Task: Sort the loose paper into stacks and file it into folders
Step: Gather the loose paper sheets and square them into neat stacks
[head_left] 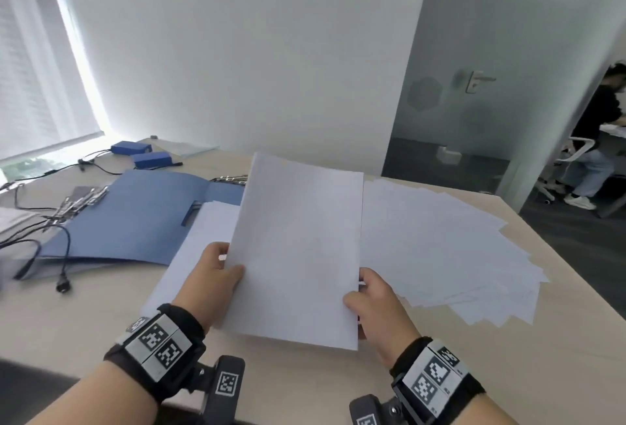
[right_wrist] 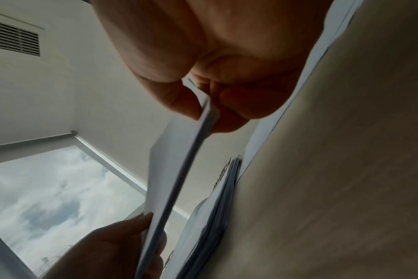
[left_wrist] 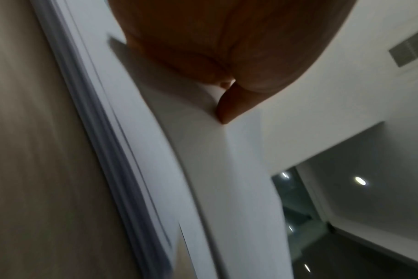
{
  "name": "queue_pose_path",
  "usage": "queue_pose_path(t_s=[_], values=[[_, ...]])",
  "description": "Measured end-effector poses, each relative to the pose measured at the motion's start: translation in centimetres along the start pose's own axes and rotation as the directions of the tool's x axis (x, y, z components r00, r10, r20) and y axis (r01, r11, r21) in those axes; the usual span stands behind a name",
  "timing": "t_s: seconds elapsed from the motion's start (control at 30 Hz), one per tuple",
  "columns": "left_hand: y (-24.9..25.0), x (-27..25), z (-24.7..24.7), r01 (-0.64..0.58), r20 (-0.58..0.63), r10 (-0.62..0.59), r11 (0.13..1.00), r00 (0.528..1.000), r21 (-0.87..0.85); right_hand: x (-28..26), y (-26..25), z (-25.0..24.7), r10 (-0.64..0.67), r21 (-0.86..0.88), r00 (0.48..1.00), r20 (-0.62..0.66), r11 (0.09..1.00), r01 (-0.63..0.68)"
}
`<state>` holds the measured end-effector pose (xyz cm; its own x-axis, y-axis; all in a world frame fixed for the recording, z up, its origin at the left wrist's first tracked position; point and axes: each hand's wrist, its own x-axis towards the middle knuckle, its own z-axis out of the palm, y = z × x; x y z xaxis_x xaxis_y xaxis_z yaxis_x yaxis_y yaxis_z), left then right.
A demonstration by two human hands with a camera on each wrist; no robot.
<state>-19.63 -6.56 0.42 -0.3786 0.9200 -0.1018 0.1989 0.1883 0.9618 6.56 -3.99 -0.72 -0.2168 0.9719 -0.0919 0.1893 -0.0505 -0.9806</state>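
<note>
I hold a squared stack of white paper [head_left: 298, 248] tilted up above the table, one hand on each long edge. My left hand [head_left: 216, 275] grips its left edge, thumb on top. My right hand [head_left: 369, 299] pinches the right edge; in the right wrist view the stack [right_wrist: 179, 169] sits edge-on between thumb and fingers [right_wrist: 239, 105]. An open blue folder [head_left: 135, 218] lies at the left with a white stack [head_left: 200, 238] beside it. Loose sheets [head_left: 440, 245] fan out on the right. In the left wrist view my thumb [left_wrist: 229, 107] presses on the paper [left_wrist: 203, 151].
The beige table [head_left: 559, 340] ends close on the right. Black cables [head_left: 50, 245], binder clips [head_left: 81, 201] and two blue boxes [head_left: 149, 158] lie at the left and back. A seated person [head_left: 596, 133] is beyond the glass door [head_left: 474, 86].
</note>
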Motion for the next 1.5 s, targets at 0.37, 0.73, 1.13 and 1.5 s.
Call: queue_pose_path(t_s=[0.37,0.73,1.13,1.5], values=[[-1.6,3.8,-8.2,0.114,-0.106,-0.093,0.97,0.99,0.214,5.0,-0.9,8.7,-0.001,-0.022,0.996,0.091,1.0,0.003],[-0.4,1.1,-4.4,-0.177,-0.167,0.191,0.98,0.967,0.092,4.5,0.0,3.4,0.063,-0.104,0.997,-0.039,0.992,-0.067],[1.8,-2.8,14.7,-0.086,0.293,0.142,0.977,0.946,-0.197,1.1,4.5,-12.3,-0.049,-0.161,0.889,-0.455,0.987,-0.029],[3.3,-0.2,23.1,-0.224,0.224,0.206,0.973,0.953,0.056,0.1,7.5,-24.9,-0.052,-0.244,0.709,-0.703,0.954,-0.172]])
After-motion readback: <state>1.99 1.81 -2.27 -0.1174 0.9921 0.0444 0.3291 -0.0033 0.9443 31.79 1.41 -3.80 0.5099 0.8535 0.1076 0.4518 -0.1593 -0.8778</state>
